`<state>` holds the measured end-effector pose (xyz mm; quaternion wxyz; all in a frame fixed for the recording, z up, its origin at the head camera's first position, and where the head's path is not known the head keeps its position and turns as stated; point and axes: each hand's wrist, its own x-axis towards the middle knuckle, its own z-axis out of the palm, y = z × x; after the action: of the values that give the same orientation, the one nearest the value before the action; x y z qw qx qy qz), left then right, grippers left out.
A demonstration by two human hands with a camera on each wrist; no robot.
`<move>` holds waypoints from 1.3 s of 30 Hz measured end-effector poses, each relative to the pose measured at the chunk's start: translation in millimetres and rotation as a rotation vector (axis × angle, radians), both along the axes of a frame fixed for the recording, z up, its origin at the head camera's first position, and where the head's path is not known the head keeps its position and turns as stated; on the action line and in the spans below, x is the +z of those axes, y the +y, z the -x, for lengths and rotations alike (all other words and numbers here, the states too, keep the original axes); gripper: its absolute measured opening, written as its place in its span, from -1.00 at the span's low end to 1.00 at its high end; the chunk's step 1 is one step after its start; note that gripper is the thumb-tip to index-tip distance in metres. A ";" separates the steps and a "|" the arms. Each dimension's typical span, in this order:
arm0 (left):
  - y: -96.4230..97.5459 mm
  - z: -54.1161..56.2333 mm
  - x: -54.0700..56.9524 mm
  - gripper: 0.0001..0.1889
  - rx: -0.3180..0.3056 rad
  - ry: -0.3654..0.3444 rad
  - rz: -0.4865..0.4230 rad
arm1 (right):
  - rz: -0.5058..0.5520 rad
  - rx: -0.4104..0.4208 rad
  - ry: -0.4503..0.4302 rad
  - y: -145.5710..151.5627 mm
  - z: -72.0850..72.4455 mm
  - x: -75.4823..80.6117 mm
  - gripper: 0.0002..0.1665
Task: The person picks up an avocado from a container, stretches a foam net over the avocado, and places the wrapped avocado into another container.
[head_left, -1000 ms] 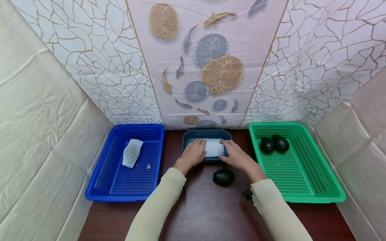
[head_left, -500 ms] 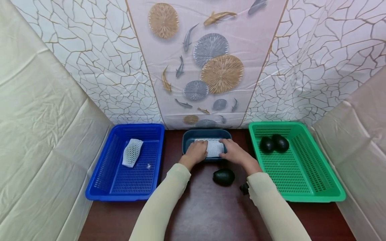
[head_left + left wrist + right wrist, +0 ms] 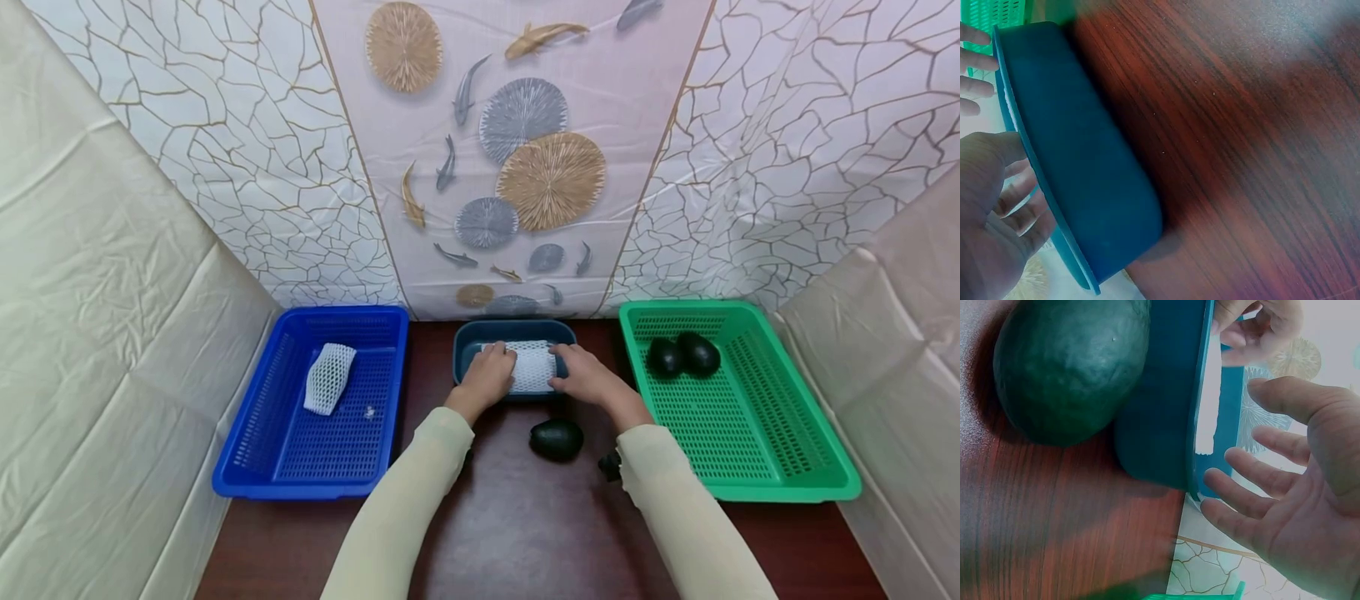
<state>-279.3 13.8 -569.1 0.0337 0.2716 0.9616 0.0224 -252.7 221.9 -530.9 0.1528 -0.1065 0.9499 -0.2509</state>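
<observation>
A white foam net sleeve [image 3: 532,367] lies across the dark blue tub [image 3: 517,325] at the back of the table. My left hand [image 3: 489,372] pinches its left end between thumb and curled fingers. My right hand [image 3: 588,375] is at the sleeve's right end; in the right wrist view its fingers [image 3: 1250,469] are spread and relaxed, apart from the net. What lies under the sleeve is hidden. On the table in front of the tub sits a dark green avocado [image 3: 557,439], seen large beside the tub wall [image 3: 1154,394] in the right wrist view.
To the left, a blue basket [image 3: 300,487] holds another foam net [image 3: 330,379] and a small white scrap [image 3: 369,412]. A green basket [image 3: 787,493] on the right holds two dark avocados [image 3: 699,355]. A patterned cloth hangs behind the table.
My left hand has shifted slightly to the right, and its fingers have curled from straight onto the net's left end. My right hand has barely moved; the avocado stays put.
</observation>
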 end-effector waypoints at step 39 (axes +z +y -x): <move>-23.1 -23.7 44.6 -0.83 -0.056 0.120 -0.506 | 0.186 -0.021 0.250 19.9 -20.4 42.6 -0.68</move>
<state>-255.6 -9.3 -524.5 -0.0916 0.2986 0.9177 0.2454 -232.3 241.8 -488.2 0.0202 -0.1405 0.9353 -0.3240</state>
